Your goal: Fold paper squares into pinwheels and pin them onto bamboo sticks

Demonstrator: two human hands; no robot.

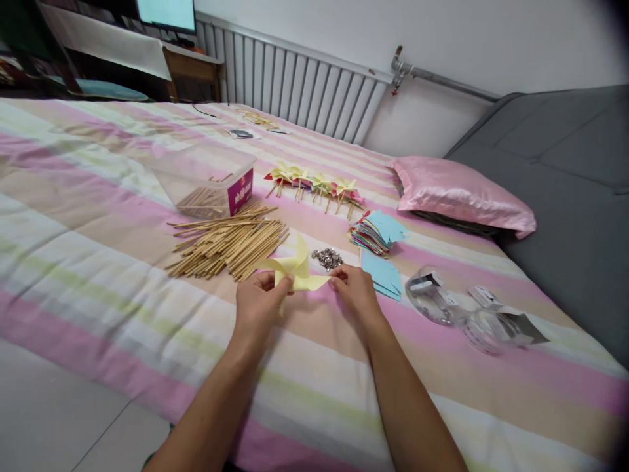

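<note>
Yellow paper (297, 270) stretches between both hands — left grip (258, 298) and right grip (354, 288) each pinching an edge.

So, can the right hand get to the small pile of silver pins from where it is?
Probably yes. The silver pins lie just beyond the right hand with bare bedsheet between, but that hand pinches the yellow paper pinwheel together with the left hand.
</note>
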